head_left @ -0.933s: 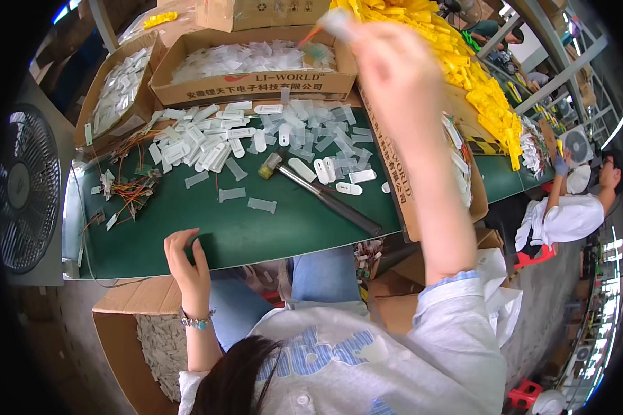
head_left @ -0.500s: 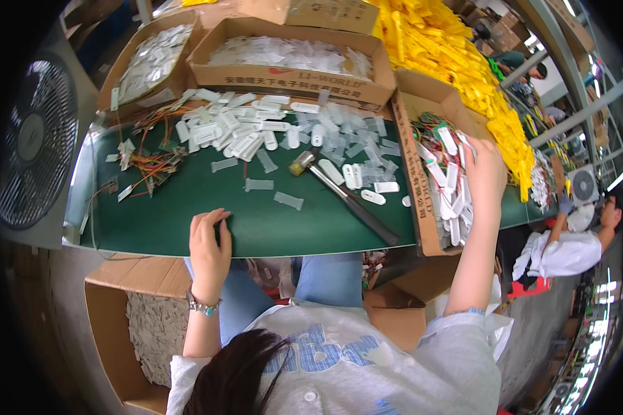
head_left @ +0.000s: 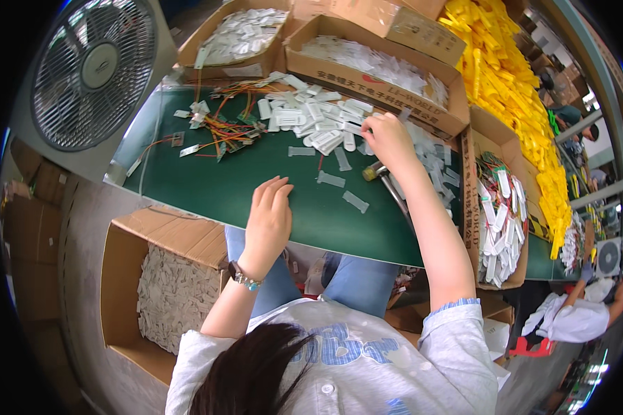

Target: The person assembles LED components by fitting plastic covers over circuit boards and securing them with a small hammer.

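Note:
My right hand [head_left: 389,144] reaches over the table to the right end of a pile of white plastic casings [head_left: 308,119]. Its fingers are bent together at a casing there, and the tips are partly hidden. My left hand [head_left: 270,216] rests at the table's front edge, fingers loosely spread and holding nothing. Several clear plastic pieces [head_left: 331,179] lie between the hands. Under my right forearm lies a hammer [head_left: 375,171], its handle partly covered. Further right, more clear pieces [head_left: 436,162] are scattered. Circuit boards with red and orange wires [head_left: 228,131] are heaped at the left.
A carton of wired white casings [head_left: 500,228] stands on the right. Behind are cartons of white parts [head_left: 246,31] and clear parts [head_left: 374,59], plus a yellow heap [head_left: 505,83]. A fan [head_left: 97,66] stands left; an open carton [head_left: 128,290] sits below. A co-worker [head_left: 567,315] is at right.
My right hand has left the right-hand carton and moved left to the white casings. My left hand stays by the front edge. The view has turned, shifting the table's contents rightward.

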`<state>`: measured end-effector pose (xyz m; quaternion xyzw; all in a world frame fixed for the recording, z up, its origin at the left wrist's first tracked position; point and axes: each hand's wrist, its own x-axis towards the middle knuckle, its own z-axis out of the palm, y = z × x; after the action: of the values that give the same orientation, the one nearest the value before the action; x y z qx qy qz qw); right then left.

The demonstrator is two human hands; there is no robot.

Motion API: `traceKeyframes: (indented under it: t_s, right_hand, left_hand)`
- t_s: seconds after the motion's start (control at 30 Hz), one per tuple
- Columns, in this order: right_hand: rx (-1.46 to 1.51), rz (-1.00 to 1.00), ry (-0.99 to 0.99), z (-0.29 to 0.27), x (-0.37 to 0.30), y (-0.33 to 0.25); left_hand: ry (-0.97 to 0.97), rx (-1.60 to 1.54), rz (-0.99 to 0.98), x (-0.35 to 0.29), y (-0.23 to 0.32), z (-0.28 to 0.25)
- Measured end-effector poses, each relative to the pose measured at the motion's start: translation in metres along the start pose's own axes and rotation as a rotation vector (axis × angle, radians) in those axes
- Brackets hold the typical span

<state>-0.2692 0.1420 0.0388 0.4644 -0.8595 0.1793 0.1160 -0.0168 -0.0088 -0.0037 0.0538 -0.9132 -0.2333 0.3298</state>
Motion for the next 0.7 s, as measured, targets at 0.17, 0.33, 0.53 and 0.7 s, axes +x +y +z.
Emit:
traceKeyframes:
  t_s: [0.17, 0.33, 0.53, 0.7]
  right_hand:
    - [-0.010, 0.057, 0.024, 0.019, 0.015, 0.003]
    - [0.218, 0.073, 0.113, -0.011, -0.011, -0.036]
    - [0.480, 0.149, -0.227, -0.030, -0.098, -0.085]
    - [0.096, -0.017, 0.057, -0.013, -0.147, -0.110]
  left_hand:
    - [0.009, -0.019, -0.010, 0.000, -0.002, 0.000]
    - [0.023, -0.055, -0.038, -0.006, -0.006, -0.004]
    - [0.088, -0.254, -0.101, 0.023, -0.028, -0.024]
    - [0.419, -0.231, -0.301, 0.126, -0.128, -0.054]
